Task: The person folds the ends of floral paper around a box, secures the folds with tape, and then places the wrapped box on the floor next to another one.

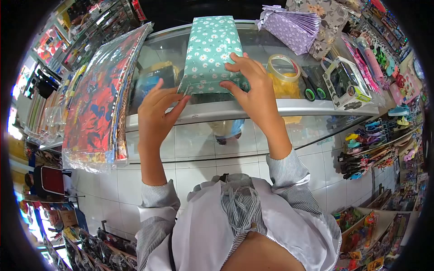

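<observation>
A box wrapped in green paper with white daisies (210,49) lies on the glass counter (199,109), its near end close to the metal edge. My left hand (160,106) is at the near left corner, thumb and fingertips pinched on a flap of the green paper. At the right side of the box is my right hand (253,86), its fingers spread and the fingertips and thumb resting against the wrapped box. Right of that hand, a roll of tape (283,67) and black scissors with green-lined handles (315,92) lie on the counter.
Plastic-sleeved patterned sheets (97,99) are stacked at the left. A pleated purple floral package (291,29) lies at the back right, beside brown floral paper (326,22). A small windowed box (346,83) stands near the right front edge. Goods hang from racks (375,149) at the right.
</observation>
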Demonstrator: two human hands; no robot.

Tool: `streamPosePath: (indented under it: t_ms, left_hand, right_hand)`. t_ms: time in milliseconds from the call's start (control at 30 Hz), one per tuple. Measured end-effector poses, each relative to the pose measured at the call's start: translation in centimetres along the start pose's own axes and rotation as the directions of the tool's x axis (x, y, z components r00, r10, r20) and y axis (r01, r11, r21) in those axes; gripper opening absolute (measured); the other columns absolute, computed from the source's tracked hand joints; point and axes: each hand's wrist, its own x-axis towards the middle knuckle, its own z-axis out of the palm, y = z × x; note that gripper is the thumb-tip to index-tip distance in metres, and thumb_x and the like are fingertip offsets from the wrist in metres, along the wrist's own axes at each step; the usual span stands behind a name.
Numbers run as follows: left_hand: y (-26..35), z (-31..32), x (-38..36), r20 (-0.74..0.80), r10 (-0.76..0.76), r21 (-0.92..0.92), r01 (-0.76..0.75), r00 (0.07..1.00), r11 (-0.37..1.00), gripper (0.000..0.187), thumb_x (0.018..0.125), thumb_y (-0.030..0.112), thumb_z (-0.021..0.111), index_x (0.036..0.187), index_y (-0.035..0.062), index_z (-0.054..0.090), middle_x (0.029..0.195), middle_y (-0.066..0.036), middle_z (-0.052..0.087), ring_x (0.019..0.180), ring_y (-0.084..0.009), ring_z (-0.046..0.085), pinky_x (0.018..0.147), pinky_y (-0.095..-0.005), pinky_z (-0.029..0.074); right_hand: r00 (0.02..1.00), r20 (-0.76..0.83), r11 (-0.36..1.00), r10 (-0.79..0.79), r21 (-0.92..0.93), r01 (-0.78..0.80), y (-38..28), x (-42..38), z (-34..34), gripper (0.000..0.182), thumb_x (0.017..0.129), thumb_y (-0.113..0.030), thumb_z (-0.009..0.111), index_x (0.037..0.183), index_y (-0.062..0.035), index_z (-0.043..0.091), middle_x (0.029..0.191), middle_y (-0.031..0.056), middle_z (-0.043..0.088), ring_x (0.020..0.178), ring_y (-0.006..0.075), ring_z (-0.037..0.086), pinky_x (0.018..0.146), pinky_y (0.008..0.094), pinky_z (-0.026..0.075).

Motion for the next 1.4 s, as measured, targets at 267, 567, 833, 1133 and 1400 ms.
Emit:
streamPosePath:
  t_ms: [267, 567, 833, 1133, 1400]
  left_hand:
    - [2.7, 2.4, -1.2, -0.224, -0.417, -0.227, 0.369, 0.881, 0.902, 0.047, 0.075, 0.001, 0.073, 0.117, 0.0048, 0.053, 0.073, -0.006, 0.066, 0.071, -0.0131, 0.065, 0.079, -0.0317, 0.051]
    - [3.2, 2.9, 0.1, -0.043, -0.662, -0.321, 0.617, 0.749, 0.719, 0.014, 0.079, 0.009, 0.071, 0.081, 0.0, 0.06, 0.07, -0.003, 0.062, 0.066, -0.0085, 0.056, 0.065, -0.0221, 0.044]
    - [3.1, 3.9, -1.0, -0.12, -0.557, -0.272, 0.512, 0.822, 0.815, 0.017, 0.081, 0.006, 0.067, 0.093, 0.0012, 0.056, 0.077, -0.005, 0.066, 0.08, -0.0093, 0.062, 0.073, -0.0224, 0.045]
    - [3.6, 4.2, -1.0, -0.168, -0.543, -0.085, 0.537, 0.823, 0.839, 0.017, 0.079, 0.001, 0.065, 0.093, 0.0042, 0.056, 0.069, -0.008, 0.068, 0.062, -0.0142, 0.063, 0.107, -0.0415, 0.03]
    - [3.5, 4.3, -1.2, -0.146, -0.532, -0.177, 0.506, 0.834, 0.844, 0.019, 0.083, 0.004, 0.063, 0.1, 0.0035, 0.053, 0.069, -0.01, 0.068, 0.056, -0.0106, 0.06, 0.102, -0.0359, 0.037]
  right_hand:
    - [1.0, 0.009, 1.0, 0.016, 0.002, -0.016, -0.1, -0.1, 0.1, 0.031, 0.069, -0.009, 0.074, 0.097, -0.0038, 0.064, 0.118, 0.0152, 0.058, 0.111, 0.0345, 0.051, 0.1, 0.0415, 0.038]
    - [1.0, 0.013, 0.999, -0.025, -0.019, 0.025, -0.1, 0.0, 0.1, 0.03, 0.07, -0.011, 0.074, 0.097, -0.0043, 0.064, 0.118, 0.0147, 0.058, 0.11, 0.0342, 0.051, 0.1, 0.0418, 0.039]
    - [1.0, -0.01, 0.999, -0.025, -0.023, 0.024, -0.2, -0.1, 0.3, 0.029, 0.07, -0.01, 0.073, 0.096, -0.0042, 0.063, 0.117, 0.0143, 0.059, 0.109, 0.034, 0.051, 0.102, 0.042, 0.038]
    - [1.0, -0.009, 0.998, -0.027, -0.048, 0.027, -0.2, -0.3, 0.6, 0.029, 0.071, -0.009, 0.072, 0.098, -0.0039, 0.062, 0.118, 0.0143, 0.058, 0.112, 0.0355, 0.049, 0.103, 0.0433, 0.037]
    - [1.0, 0.014, 0.994, -0.015, -0.111, 0.017, -0.9, -0.5, 0.7, 0.03, 0.072, -0.009, 0.071, 0.1, -0.004, 0.062, 0.122, 0.0138, 0.055, 0.117, 0.037, 0.046, 0.101, 0.0439, 0.037]
